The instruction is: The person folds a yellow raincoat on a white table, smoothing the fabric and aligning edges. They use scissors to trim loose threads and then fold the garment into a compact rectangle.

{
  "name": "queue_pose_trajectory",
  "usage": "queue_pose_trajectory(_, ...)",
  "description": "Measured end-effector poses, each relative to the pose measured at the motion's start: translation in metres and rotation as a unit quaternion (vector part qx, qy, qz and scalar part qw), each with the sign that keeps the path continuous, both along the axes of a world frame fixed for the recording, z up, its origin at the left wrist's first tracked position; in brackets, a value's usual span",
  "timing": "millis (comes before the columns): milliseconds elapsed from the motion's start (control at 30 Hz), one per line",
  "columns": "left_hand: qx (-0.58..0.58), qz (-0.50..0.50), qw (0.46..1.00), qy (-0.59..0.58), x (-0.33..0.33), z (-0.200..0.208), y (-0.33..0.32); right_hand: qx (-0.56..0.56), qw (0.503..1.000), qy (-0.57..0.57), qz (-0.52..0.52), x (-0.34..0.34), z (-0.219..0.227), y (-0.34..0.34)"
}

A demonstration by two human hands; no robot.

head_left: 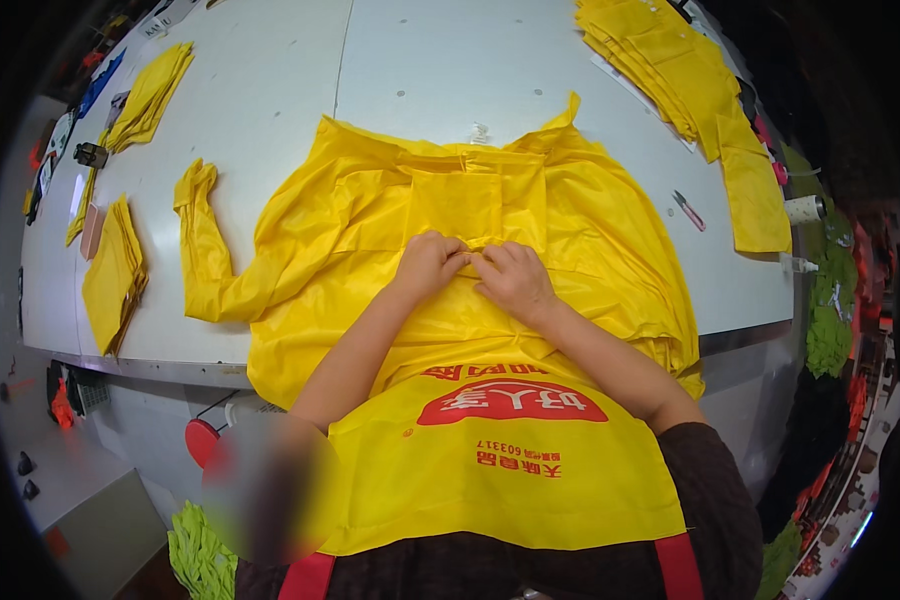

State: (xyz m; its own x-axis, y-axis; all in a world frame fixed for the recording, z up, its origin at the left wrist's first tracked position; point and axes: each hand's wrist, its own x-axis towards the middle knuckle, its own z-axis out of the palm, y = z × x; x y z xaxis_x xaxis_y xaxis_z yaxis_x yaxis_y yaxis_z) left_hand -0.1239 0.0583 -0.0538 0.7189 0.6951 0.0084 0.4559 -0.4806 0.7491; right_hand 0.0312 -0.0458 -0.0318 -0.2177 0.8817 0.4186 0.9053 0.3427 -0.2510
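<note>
A large yellow jacket-like garment (610, 230) of thin, shiny cloth is spread over the near part of the table, hanging over its front edge. One sleeve (206, 250) sticks out to the left. A square pocket-like patch (457, 205) lies at its middle. Just below that patch, my left hand (432, 262) and my right hand (515, 278) meet, almost touching. Both have their fingers closed in a pinch on the garment's cloth along a fold.
Stacks of yellow cloth pieces (115, 275) lie at the left, with another stack (150, 95) farther back. A long yellow pile (660, 70) covers the far right. Small thread snips (688, 210) and a white thread cone (804, 209) are at the right. The pale table (420, 60) extends beyond the garment.
</note>
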Motion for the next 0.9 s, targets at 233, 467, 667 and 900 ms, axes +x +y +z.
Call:
queue_pose_trajectory(233,0.104,0.025,0.991,-0.083,-0.003,0.008,-0.001,-0.117,0.982,0.145,0.030,0.023,-0.031,0.013)
queue_pose_trajectory(467,0.273,-0.065,0.960,0.006,-0.006,0.005,0.005,-0.034,0.998,0.047,-0.014,0.019,-0.001,0.023)
queue_pose_trajectory(667,0.206,-0.050,0.977,0.038,0.002,-0.009,0.026,-0.023,1.000,0.015,0.005,0.025,-0.030,0.024)
queue_pose_trajectory(900,0.310,-0.035,0.950,-0.020,0.018,0.004,0.015,-0.345,0.882,0.320,-0.031,0.052,-0.021,0.064)
